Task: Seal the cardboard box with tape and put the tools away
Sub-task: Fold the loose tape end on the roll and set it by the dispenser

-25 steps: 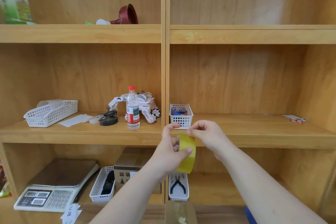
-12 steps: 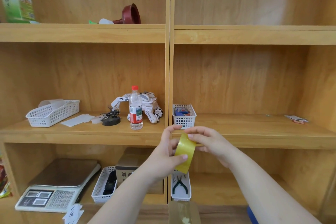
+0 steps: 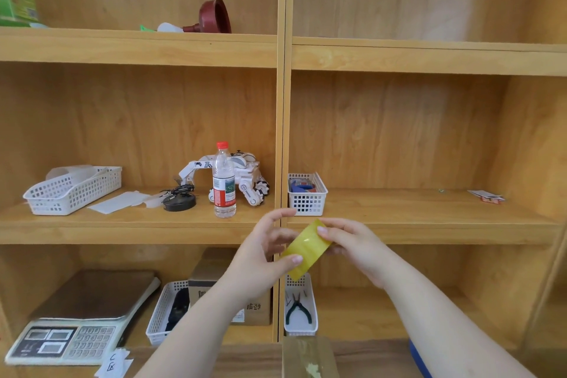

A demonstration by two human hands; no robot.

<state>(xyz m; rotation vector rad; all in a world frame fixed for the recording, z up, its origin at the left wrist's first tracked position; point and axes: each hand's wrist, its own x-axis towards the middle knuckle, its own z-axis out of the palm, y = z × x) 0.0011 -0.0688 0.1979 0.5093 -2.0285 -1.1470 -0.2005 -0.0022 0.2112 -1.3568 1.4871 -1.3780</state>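
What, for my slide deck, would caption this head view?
Left hand and right hand hold a yellow tape roll in front of wooden shelves.

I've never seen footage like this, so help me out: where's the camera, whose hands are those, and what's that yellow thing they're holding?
There is no machine here. The single view comes from a camera worn on a person's head, looking forward and down. The left hand and right hand both grip a yellow tape roll, fingers pinching it. Behind stands a wooden shelf holding a water bottle, a scale and pliers in a white basket. At the bottom edge lies the cardboard box.
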